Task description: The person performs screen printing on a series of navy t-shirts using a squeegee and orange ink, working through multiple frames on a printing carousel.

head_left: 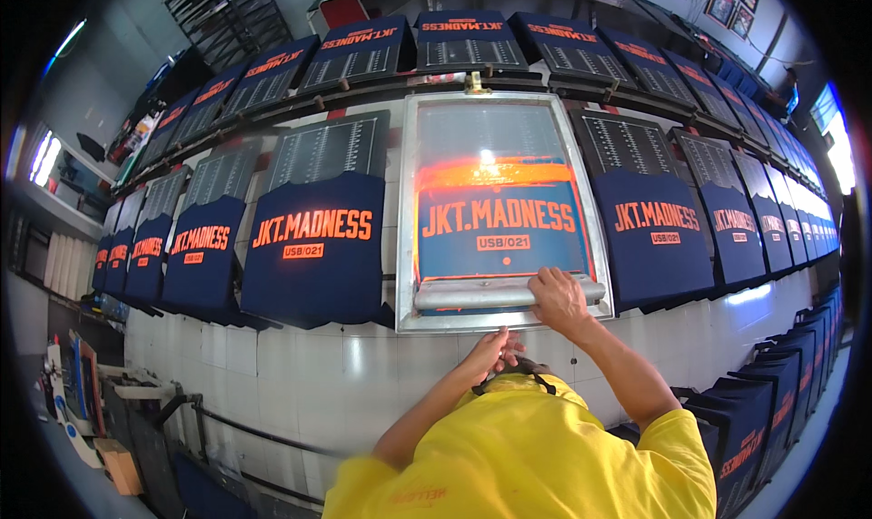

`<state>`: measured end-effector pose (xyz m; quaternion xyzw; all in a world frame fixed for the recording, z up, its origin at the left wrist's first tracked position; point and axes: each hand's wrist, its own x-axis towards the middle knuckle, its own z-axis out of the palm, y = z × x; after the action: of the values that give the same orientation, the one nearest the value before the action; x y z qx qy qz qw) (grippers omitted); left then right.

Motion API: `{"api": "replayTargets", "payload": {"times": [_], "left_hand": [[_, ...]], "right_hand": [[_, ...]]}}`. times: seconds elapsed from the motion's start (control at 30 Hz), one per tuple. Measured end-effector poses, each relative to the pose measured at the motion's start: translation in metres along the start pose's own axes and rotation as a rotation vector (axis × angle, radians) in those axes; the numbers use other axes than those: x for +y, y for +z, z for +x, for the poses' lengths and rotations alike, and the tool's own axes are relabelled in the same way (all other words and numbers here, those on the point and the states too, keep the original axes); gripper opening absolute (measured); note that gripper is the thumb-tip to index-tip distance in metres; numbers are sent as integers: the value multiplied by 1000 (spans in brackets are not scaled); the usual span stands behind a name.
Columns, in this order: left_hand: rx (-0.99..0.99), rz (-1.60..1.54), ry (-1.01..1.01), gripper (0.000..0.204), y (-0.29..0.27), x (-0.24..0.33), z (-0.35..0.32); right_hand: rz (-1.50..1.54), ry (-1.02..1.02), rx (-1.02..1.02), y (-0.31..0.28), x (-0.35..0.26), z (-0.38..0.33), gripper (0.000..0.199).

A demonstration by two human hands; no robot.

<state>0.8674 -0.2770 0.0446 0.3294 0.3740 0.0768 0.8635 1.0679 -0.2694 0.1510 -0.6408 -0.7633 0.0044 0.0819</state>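
Observation:
A silver metal-framed printing screen (pixel 408 210) lies over a dark navy shirt on a board in the middle. Across the screen's near end rests a squeegee (pixel 472 292) with a long metal handle. My right hand (pixel 558 299) grips the right part of that handle. Through the mesh shows orange lettering, and a band of wet orange ink (pixel 518 173) stretches across the screen above it. Just below the frame's near edge is my left hand (pixel 493 352), fingers loosely bent and apart, with nothing seen in it. Whether it touches the frame I cannot tell.
Navy shirts with orange print lie on boards to the left (pixel 313 278) and right (pixel 654 256). Another row of printed shirts (pixel 465 26) runs behind. More shirts (pixel 772 383) stand at the lower right. A black metal rail (pixel 263 437) is at lower left.

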Motion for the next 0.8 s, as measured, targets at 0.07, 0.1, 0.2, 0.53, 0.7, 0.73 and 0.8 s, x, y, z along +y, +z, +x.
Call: {"api": "replayTargets", "payload": {"times": [0.07, 0.1, 0.2, 0.53, 0.7, 0.73, 0.8], "left_hand": [[16, -91, -39, 52, 0, 0, 4], [17, -96, -32, 51, 1, 0, 3], [28, -87, -9, 49, 7, -2, 0], [120, 247, 163, 47, 13, -33, 23], [156, 187, 173, 48, 24, -18, 12], [160, 207, 170, 49, 23, -18, 11], [166, 238, 185, 50, 23, -18, 11]], "right_hand": [[12, -26, 6, -3, 6, -1, 28], [24, -23, 32, -6, 10, -1, 28], [55, -15, 101, -12, 26, 7, 30], [120, 6, 197, -16, 117, 122, 29], [97, 34, 124, -18, 134, 167, 32], [91, 40, 121, -12, 139, 174, 32], [84, 37, 113, -8, 141, 181, 31]]}}
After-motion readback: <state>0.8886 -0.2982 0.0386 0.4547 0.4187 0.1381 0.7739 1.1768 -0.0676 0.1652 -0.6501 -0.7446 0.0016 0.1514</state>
